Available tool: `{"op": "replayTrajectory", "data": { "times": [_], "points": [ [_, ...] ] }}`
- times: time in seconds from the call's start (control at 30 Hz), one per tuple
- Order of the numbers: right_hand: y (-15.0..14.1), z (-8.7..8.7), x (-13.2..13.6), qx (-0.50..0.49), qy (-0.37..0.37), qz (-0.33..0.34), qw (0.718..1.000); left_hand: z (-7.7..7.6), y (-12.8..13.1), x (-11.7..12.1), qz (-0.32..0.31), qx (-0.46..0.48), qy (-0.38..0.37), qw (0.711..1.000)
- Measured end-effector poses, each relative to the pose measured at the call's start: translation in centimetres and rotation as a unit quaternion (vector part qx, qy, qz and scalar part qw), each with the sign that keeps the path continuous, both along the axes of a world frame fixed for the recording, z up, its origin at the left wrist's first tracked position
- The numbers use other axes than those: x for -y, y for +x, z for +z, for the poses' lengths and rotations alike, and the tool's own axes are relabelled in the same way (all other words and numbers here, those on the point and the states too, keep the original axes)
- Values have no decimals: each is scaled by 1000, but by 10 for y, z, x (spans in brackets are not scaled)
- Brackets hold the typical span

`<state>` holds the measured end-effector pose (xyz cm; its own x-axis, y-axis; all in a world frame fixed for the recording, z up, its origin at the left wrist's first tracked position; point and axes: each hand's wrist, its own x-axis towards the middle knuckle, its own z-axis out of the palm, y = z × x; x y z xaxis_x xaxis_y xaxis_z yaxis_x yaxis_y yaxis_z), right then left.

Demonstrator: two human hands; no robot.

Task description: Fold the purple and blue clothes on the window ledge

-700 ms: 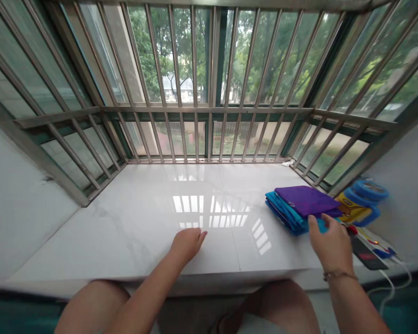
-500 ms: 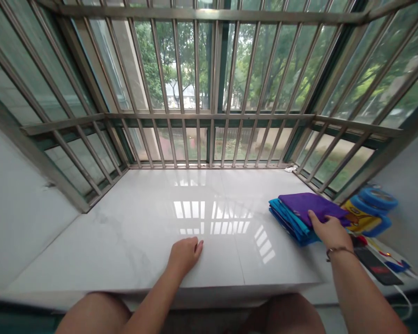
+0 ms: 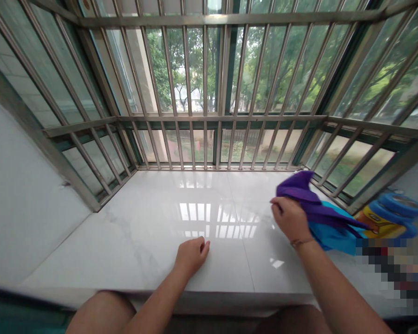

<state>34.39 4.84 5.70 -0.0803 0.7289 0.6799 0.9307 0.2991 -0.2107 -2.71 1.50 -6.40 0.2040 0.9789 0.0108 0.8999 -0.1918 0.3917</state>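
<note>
My right hand (image 3: 290, 218) is closed on a purple cloth (image 3: 297, 188), whose near end rises in a loose fold behind my fingers. The rest of the purple cloth trails right across a bright blue cloth (image 3: 339, 236), which lies on the white marble-look sill. Exactly where my fingertips pinch the fabric is hidden by the hand. Resting on the sill near its front edge, my left hand (image 3: 191, 255) is loosely curled in a fist with nothing in it.
A blue and yellow jug (image 3: 386, 215) with a handle stands right of the cloths, against the wall. Items in front of it are pixelated. Metal window bars (image 3: 216, 118) enclose the white sill (image 3: 125, 246) at the back and both sides.
My right hand has moved left, drawing the purple cloth with it. The neat folded stack has come apart, with the purple cloth lifted and spread. My left hand stays on the sill.
</note>
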Motion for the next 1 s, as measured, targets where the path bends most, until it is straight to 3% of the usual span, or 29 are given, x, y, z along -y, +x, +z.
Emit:
{"op": "replayTrajectory", "data": {
  "times": [0.1,0.17,0.23,0.3,0.53,0.77,0.87,1.0],
  "points": [
    [-107,-26,10,98,-100,171,975,-4,-9,-6,43,157,23,986],
    [-167,-51,28,134,-138,228,954,-9,-14,-11,80,271,55,958],
    [-205,-74,50,132,-128,249,951,-15,-17,-15,117,330,81,933],
    [-221,-90,66,96,-128,239,958,-19,-17,-19,136,330,97,929],
    [-213,-112,68,26,-265,142,953,-17,-11,-20,100,251,122,955],
    [-151,-114,54,76,-316,-101,940,-8,-7,-16,61,170,82,980],
    [-132,-107,62,100,-328,-120,932,-2,-5,-13,59,140,58,987],
    [-138,-102,89,111,-328,-98,933,2,-5,-12,48,106,42,992]
  ]
}}
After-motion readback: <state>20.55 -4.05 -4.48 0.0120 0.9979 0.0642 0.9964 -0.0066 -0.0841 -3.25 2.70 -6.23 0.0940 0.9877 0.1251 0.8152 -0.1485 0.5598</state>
